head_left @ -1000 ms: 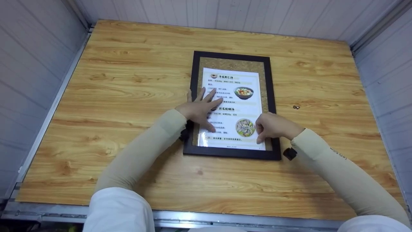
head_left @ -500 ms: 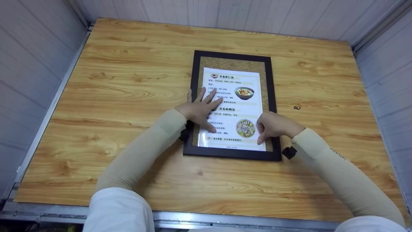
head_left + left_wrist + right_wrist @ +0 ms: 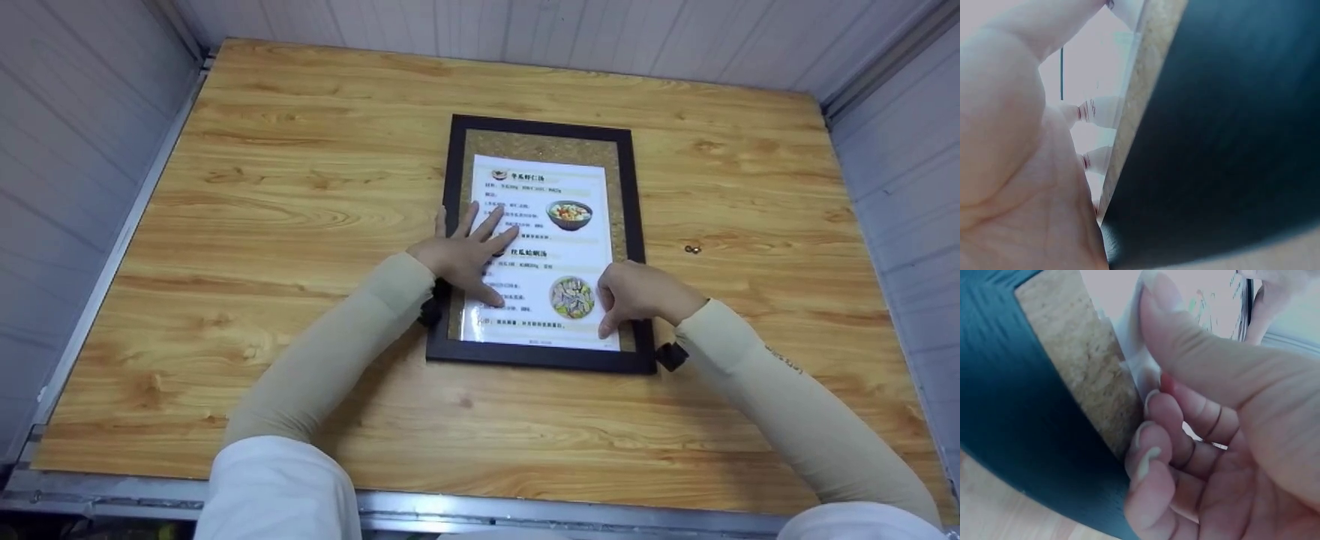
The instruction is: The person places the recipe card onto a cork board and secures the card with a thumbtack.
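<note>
Item: 1 laminated sheet, printed with 2 food pictures and text, lying on the cork panel of a black-framed board that rests flat near the middle of a wooden table. Left hand: fingers straight and spread, palm down on the sheet's left half, pressing it to the cork; the left wrist view shows the palm right at the frame's inner edge. Right hand: fingers curled, thumb laid on the sheet's lower right corner; the right wrist view shows the thumb over the corner and the curled fingertips at the sheet's edge against the cork, apparently pinching or lifting that corner, though whether the edge is truly gripped cannot be told. Also present: 1 small dark object on the table, right of the frame, too small to identify. Handling judgement: the step looks like working the corner of the sheet while the other hand anchors it. Done well, the left palm holds firm and flat so the sheet does not slide, and the right fingers work only the corner, gently, without creasing the laminate or shifting the frame.
</note>
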A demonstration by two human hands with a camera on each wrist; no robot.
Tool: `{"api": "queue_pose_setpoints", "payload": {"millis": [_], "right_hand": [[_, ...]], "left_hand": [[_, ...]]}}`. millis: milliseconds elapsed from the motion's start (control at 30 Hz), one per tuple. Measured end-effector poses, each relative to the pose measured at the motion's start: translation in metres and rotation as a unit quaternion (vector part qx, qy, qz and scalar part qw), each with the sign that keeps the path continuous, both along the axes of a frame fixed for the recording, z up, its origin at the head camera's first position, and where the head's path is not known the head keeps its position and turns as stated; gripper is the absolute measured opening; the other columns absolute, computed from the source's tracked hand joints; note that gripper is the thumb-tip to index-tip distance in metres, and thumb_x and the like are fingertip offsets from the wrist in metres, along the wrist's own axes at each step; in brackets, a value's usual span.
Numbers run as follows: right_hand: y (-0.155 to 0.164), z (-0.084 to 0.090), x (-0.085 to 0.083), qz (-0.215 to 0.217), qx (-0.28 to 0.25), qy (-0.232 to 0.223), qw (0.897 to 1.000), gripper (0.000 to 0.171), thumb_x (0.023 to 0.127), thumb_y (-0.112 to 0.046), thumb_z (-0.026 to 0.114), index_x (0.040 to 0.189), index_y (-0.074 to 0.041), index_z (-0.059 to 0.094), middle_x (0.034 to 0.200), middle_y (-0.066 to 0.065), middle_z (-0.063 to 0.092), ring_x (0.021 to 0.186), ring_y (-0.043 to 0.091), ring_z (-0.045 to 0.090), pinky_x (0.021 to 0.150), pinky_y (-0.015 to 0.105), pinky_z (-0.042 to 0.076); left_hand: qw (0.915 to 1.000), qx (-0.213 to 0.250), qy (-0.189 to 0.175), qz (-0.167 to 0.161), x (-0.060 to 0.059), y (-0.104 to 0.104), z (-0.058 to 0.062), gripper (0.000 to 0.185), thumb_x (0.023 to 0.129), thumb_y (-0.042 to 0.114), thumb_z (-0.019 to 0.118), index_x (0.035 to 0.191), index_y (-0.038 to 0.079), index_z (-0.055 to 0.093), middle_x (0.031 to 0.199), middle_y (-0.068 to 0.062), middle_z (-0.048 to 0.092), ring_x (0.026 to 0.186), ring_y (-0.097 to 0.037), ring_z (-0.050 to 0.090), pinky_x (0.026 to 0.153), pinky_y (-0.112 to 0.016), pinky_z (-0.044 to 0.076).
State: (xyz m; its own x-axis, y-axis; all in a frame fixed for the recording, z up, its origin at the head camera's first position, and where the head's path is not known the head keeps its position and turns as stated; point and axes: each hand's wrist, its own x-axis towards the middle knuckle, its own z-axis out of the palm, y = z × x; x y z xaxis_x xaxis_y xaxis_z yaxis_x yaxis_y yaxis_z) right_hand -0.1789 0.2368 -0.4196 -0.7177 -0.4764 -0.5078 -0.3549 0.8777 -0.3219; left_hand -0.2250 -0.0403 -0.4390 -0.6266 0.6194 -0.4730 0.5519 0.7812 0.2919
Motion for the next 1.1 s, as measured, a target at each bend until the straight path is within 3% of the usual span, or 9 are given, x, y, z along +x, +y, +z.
{"api": "queue_pose_setpoints", "payload": {"millis": [133, 300, 433, 533, 667, 800, 867, 933, 1100], "right_hand": [[-0.003, 0.002, 0.002, -0.023, 0.028, 0.003, 0.999, 0.034, 0.055, -0.031, 0.085, 0.055, -0.009, 0.060, 0.055, -0.002, 0.054, 0.055, 0.015, 0.046, 0.048, 0.028, 0.039], [-0.005, 0.006, 0.004, -0.077, 0.081, -0.051, 0.992, 0.038, 0.061, -0.038, 0.082, 0.059, -0.006, 0.061, 0.053, 0.001, 0.054, 0.050, 0.014, 0.046, 0.045, 0.027, 0.038], [-0.006, 0.009, 0.005, -0.073, 0.117, -0.094, 0.986, 0.041, 0.069, -0.044, 0.075, 0.057, -0.007, 0.061, 0.048, 0.000, 0.054, 0.045, 0.012, 0.045, 0.043, 0.025, 0.037], [-0.004, 0.009, 0.005, -0.078, 0.090, -0.143, 0.982, 0.039, 0.077, -0.039, 0.070, 0.059, -0.005, 0.061, 0.045, -0.001, 0.052, 0.040, 0.010, 0.044, 0.040, 0.024, 0.036], [0.002, 0.005, 0.006, -0.114, 0.008, -0.218, 0.969, 0.025, 0.083, -0.027, 0.067, 0.079, -0.002, 0.061, 0.047, 0.002, 0.052, 0.037, 0.010, 0.044, 0.036, 0.022, 0.036], [0.012, 0.000, 0.006, -0.134, -0.033, -0.252, 0.958, 0.027, 0.083, -0.028, 0.066, 0.091, -0.003, 0.061, 0.051, 0.004, 0.056, 0.036, 0.009, 0.045, 0.036, 0.021, 0.033], [0.015, -0.001, 0.005, -0.134, -0.043, -0.259, 0.956, 0.031, 0.081, -0.032, 0.067, 0.093, -0.004, 0.061, 0.053, 0.006, 0.057, 0.036, 0.009, 0.044, 0.036, 0.021, 0.033], [0.018, 0.000, 0.004, -0.128, -0.031, -0.250, 0.959, 0.036, 0.078, -0.039, 0.068, 0.084, -0.003, 0.064, 0.051, 0.004, 0.057, 0.035, 0.009, 0.043, 0.036, 0.021, 0.032], [0.030, 0.000, -0.003, -0.147, -0.045, -0.172, 0.973, 0.048, 0.074, -0.050, 0.068, 0.063, -0.004, 0.064, 0.049, 0.002, 0.056, 0.039, 0.010, 0.047, 0.038, 0.022, 0.034]], "left_hand": [[1.0000, 0.000, -0.004, 0.000, 0.000, 0.000, 0.000, 0.113, 0.063, 0.076, 0.055, 0.143, 0.034, -0.013, 0.145, -0.001, -0.030, 0.127, -0.032, -0.031, 0.089, -0.064, -0.022], [0.9999, 0.001, -0.010, -0.001, 0.000, 0.000, 0.002, 0.112, 0.065, 0.074, 0.056, 0.143, 0.032, -0.012, 0.145, -0.003, -0.029, 0.127, -0.032, -0.032, 0.088, -0.064, -0.023], [0.9999, 0.000, -0.010, 0.002, -0.001, 0.001, 0.004, 0.112, 0.065, 0.074, 0.056, 0.143, 0.032, -0.012, 0.146, -0.003, -0.029, 0.127, -0.032, -0.031, 0.089, -0.064, -0.022], [0.9999, -0.001, -0.009, 0.005, -0.001, 0.001, 0.005, 0.113, 0.064, 0.074, 0.057, 0.144, 0.032, -0.012, 0.146, -0.003, -0.028, 0.127, -0.033, -0.031, 0.090, -0.064, -0.022], [0.9999, -0.006, -0.012, 0.005, -0.001, 0.001, 0.004, 0.113, 0.064, 0.075, 0.056, 0.143, 0.034, -0.013, 0.145, -0.002, -0.030, 0.127, -0.032, -0.032, 0.089, -0.064, -0.022], [0.9999, -0.007, -0.015, 0.005, -0.002, 0.002, 0.004, 0.113, 0.063, 0.076, 0.056, 0.143, 0.034, -0.014, 0.145, -0.001, -0.031, 0.126, -0.031, -0.032, 0.089, -0.063, -0.023], [0.9998, -0.005, -0.018, 0.006, -0.002, 0.002, 0.004, 0.114, 0.063, 0.076, 0.056, 0.142, 0.034, -0.014, 0.145, -0.001, -0.031, 0.126, -0.031, -0.033, 0.089, -0.063, -0.023], [0.9998, -0.003, -0.018, 0.008, -0.003, 0.002, 0.004, 0.114, 0.063, 0.076, 0.056, 0.143, 0.035, -0.013, 0.145, 0.000, -0.030, 0.127, -0.031, -0.032, 0.090, -0.063, -0.023], [0.9999, 0.000, -0.015, 0.004, -0.002, 0.001, 0.002, 0.113, 0.064, 0.075, 0.056, 0.143, 0.034, -0.013, 0.145, -0.001, -0.030, 0.127, -0.032, -0.031, 0.090, -0.064, -0.022]]}}
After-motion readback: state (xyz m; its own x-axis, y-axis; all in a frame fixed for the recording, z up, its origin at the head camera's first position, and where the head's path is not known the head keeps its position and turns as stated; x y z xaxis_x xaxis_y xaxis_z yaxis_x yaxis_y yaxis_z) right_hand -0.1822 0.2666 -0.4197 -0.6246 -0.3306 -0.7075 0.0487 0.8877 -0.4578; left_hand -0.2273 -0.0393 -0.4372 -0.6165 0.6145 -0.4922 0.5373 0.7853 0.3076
